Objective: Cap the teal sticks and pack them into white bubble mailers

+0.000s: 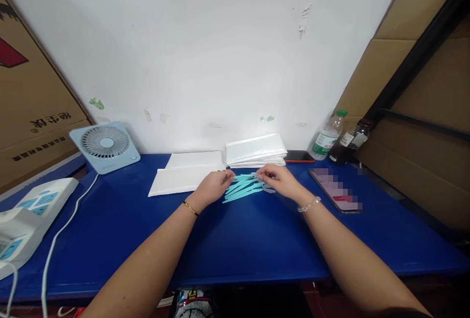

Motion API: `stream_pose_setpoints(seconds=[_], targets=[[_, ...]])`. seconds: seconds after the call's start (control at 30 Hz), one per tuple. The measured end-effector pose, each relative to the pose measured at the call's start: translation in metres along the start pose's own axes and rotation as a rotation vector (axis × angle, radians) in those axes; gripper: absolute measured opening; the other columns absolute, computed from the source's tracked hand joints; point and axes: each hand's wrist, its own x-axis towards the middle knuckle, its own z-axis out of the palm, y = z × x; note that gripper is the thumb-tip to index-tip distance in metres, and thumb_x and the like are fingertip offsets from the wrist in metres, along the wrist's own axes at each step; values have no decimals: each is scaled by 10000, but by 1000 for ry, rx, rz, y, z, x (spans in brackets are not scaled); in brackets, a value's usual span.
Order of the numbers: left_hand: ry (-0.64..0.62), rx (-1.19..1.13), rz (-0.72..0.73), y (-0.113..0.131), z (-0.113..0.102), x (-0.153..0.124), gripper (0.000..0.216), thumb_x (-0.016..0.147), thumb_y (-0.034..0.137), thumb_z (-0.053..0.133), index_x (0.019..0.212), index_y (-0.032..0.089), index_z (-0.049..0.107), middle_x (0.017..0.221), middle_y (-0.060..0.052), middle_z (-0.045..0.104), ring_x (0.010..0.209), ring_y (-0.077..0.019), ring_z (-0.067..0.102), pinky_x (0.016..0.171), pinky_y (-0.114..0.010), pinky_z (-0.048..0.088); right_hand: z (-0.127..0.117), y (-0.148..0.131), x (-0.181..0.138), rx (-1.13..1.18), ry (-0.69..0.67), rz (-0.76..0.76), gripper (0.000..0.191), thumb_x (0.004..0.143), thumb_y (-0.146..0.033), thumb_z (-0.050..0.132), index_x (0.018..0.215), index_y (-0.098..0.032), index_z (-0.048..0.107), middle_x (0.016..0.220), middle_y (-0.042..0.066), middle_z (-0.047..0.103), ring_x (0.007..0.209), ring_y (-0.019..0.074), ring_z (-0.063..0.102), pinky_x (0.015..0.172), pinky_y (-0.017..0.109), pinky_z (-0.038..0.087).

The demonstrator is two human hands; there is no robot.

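Note:
A small heap of thin teal sticks (243, 188) lies on the blue table (235, 244), near its middle. My left hand (213, 187) rests at the left end of the heap with its fingers curled onto the sticks; it wears a ring and a gold bangle. My right hand (281, 181) pinches the heap's right end, where a pale tip shows; a bead bracelet is on that wrist. Behind the hands lie flat white packets (183, 176) and a stack of white packets (256, 150).
A light blue desk fan (105, 146) stands at the back left, with a white device (25, 220) and cable on the left. A phone (336, 190), a clear water bottle (328, 135) and a dark bottle (348, 144) sit on the right. Cardboard leans at both sides.

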Motion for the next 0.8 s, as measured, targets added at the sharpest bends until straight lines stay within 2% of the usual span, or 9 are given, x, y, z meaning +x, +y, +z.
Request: stream_pose_setpoints(seconds=[0.37,0.47,0.57,0.73,0.8], targets=[[-59,38,52,3,4,-1,319,913,376,363,938,211,635,838,-15,678,733,-155,590,658,-239,421,4,-6,-2,57,-66,-1,256,855,-371,547,945,-186,699,840,53,645,694,146,558,614,255,437],[-171,44,63,10,7,-4,311,914,344,358,867,198,629,747,-2,673,629,-132,583,619,-231,411,3,-8,-4,84,-179,-9,255,830,-377,581,917,-174,711,803,46,642,652,133,552,594,246,428],[-253,90,87,22,14,-9,252,885,300,411,826,197,634,735,-5,679,651,-136,596,625,-227,411,-4,-6,-5,72,-313,6,255,811,-386,598,865,-165,713,747,31,641,624,128,549,585,240,422],[-210,227,150,33,26,-15,153,830,288,526,815,215,660,784,-17,681,743,-171,598,643,-253,409,-22,4,-8,-63,-204,108,235,802,-364,581,791,-155,688,672,20,641,597,132,535,555,232,393],[-215,231,144,31,28,-14,150,832,282,531,813,218,665,793,-16,679,772,-174,600,649,-254,414,-24,9,-9,-115,-204,129,189,781,-326,592,756,-160,678,659,17,637,593,134,536,552,231,385]])
